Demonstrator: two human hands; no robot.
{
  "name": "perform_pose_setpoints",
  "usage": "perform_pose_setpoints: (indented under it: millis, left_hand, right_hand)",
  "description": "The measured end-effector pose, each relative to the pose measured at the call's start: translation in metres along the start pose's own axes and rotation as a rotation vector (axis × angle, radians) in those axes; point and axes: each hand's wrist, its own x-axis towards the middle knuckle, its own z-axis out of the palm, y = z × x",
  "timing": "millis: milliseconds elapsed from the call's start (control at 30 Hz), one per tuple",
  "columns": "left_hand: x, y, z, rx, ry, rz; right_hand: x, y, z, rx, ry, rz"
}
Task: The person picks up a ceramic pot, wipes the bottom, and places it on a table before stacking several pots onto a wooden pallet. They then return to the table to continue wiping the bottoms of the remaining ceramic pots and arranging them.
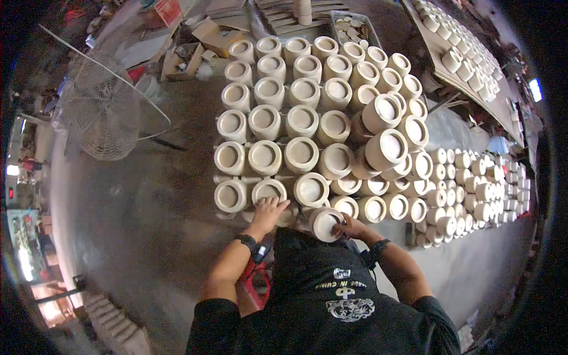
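Note:
Rows of pale, unglazed clay pots stand close together in front of me, with round recessed faces turned up. My right hand grips the right side of a tilted pot at the near edge, close to my body. The fingers of my left hand are stretched out against the near side of another pot in the front row. Behind my right hand, two pots sit higher than their neighbours, one of them this raised pot. What lies under the near pots is partly hidden by my hands.
A large wire fan stands at the left. Cardboard boxes and a bin of flat pieces lie beyond the pots. More pots fill a board at the far right and rows to my right. Something red shows beside my waist.

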Motion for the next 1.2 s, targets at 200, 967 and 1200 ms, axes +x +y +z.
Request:
perform_pose_setpoints:
  millis: [200, 967, 1200]
  left_hand:
    - [-0.001, -0.003, 0.015, 0.105, -0.057, 0.002]
    - [0.075, 0.075, -0.002, -0.139, 0.001, -0.092]
    - [0.07, 0.062, -0.01, -0.049, -0.05, 0.06]
  right_hand:
    - [-0.021, -0.007, 0.001, -0.046, 0.053, -0.051]
    - [-0.017, 0.063, 0.012, 0.298, 0.435, -0.127]
    - [0.046, 0.055, 0.011, 0.383, 0.617, -0.214]
